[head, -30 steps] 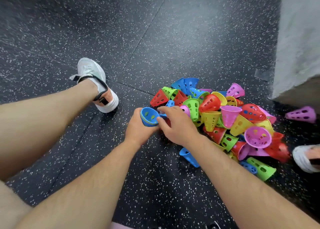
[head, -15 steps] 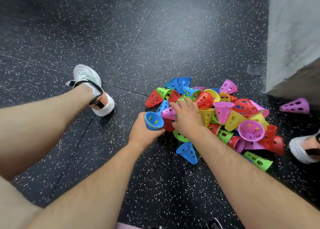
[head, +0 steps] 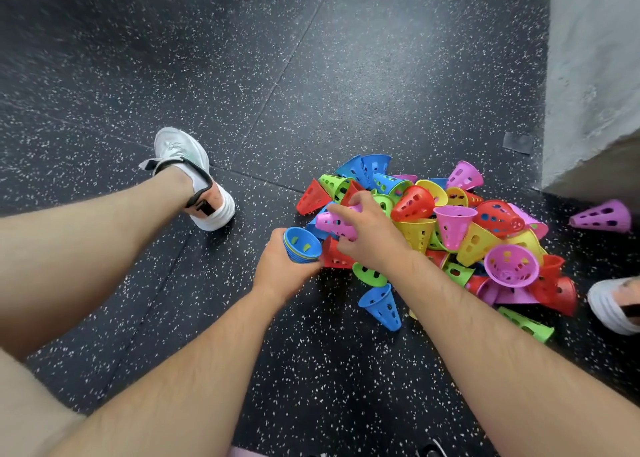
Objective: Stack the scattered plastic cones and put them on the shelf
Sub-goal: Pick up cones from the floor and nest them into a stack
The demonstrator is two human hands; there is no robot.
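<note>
- Gripping a blue cone stack [head: 302,245] at frame centre, the left hand [head: 282,269] curls round it, mouth upward.
- Right hand [head: 372,238] pinches a pink cone [head: 332,222] at the pile's [head: 485,235] left edge, centre-right.

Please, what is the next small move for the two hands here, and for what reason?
Probably the right hand should carry the pink cone it grips across to the blue stack held in the left hand, then slide it, narrow end first, into the stack's open mouth. That mouth faces up, and the cone is right beside it, so the way is short.
</note>
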